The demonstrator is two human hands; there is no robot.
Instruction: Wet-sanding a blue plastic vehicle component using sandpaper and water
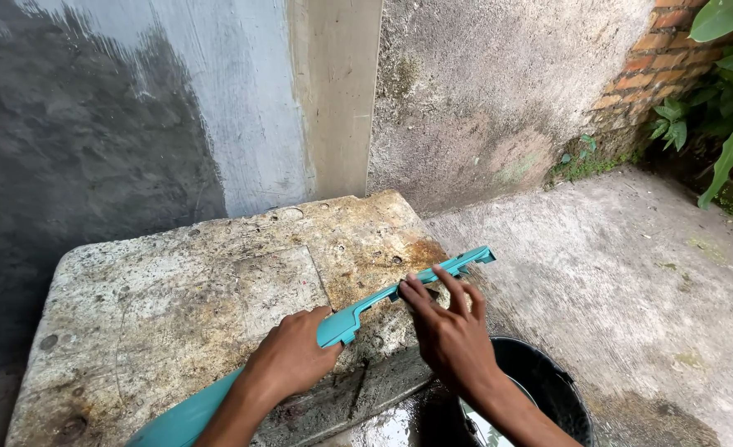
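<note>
A long teal plastic panel with a notched edge [358, 319] lies slantwise across a stained, weathered concrete tabletop [176, 306]. The left hand [292, 356] grips its middle, fingers curled over it. The right hand [453, 331] presses released, spread fingers [420, 294] onto its upper part. A black bucket [548, 389] stands just below.

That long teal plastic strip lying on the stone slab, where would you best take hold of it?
Probably at its wider part, where the left hand already presses it, coming from above. The teal plastic strip lies flat across the stone slab, narrow and notched toward its far tip under the right hand's fingers, so the thin end would likely flex.
</note>
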